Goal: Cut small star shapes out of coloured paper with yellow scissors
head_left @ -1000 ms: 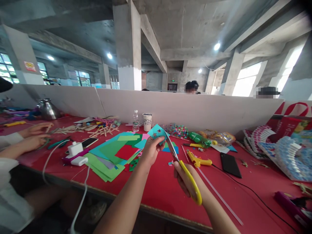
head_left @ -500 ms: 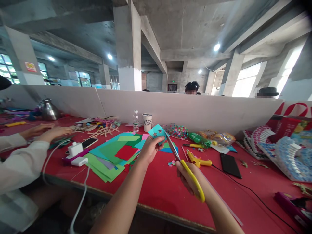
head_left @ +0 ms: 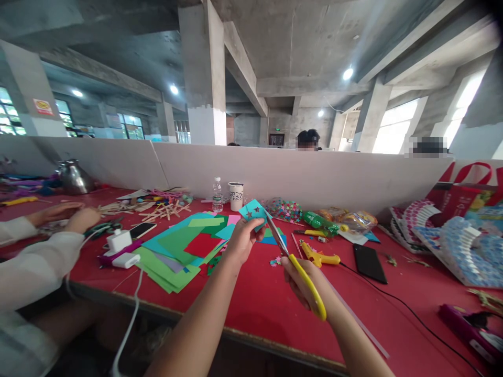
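Note:
My left hand [head_left: 244, 240] pinches a small piece of turquoise paper [head_left: 248, 208] that bears dark star shapes. In my right hand [head_left: 304, 283] is a pair of scissors [head_left: 302, 275] with yellow handles, its blades pointing up and away at the paper's right edge. Whether the blades touch the paper I cannot tell. Both hands are held above the red table [head_left: 267, 309]. Left of my left hand lie sheets of coloured paper [head_left: 173, 241], green, blue and red. Small star pieces [head_left: 276, 261] rest on the table between my hands.
A yellow glue gun [head_left: 320, 256] with a black cord and a dark phone [head_left: 369, 263] lie at right. A water bottle [head_left: 217, 195] and a cup [head_left: 236, 196] stand by the white partition [head_left: 196, 167]. A co-worker's sleeve [head_left: 43, 267] and hands are at left, near white chargers [head_left: 119, 241].
The view has shifted slightly. My hands keep nearly the same pose, with the scissors still at the turquoise paper. The co-worker's hands at left have moved a little to the left.

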Demonstrator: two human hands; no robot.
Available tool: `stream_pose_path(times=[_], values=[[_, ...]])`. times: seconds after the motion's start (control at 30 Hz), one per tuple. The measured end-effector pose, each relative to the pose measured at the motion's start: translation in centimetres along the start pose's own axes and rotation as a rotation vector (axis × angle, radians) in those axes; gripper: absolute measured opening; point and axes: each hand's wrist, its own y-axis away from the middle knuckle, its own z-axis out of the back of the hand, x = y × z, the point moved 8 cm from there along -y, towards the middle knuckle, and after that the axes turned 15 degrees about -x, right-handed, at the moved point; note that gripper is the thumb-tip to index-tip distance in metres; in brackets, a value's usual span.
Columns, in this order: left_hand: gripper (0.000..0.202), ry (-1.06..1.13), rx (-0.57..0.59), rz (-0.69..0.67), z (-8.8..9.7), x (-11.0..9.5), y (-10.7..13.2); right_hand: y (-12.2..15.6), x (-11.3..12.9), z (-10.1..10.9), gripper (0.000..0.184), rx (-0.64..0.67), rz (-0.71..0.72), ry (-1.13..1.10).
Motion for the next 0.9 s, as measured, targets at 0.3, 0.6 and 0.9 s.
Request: stream_pose_path(times=[0.3, 0.6, 0.9], values=[[0.020, 0.176, -0.128, 0.148, -0.3, 2.0, 0.3, -0.7, -0.6, -0.1, 0.049, -0.088, -0.009, 0.027], [0.019, 0.322, -0.218, 0.248, -1.0, 1.9, 1.3, -0.3, 0.0, -0.1, 0.049, -0.100, 0.021, 0.018], [0.020, 0.440, -0.268, 0.263, -1.7, 1.9, 1.8, -0.1, 0.2, -0.4, 0.047, -0.106, 0.043, 0.002]])
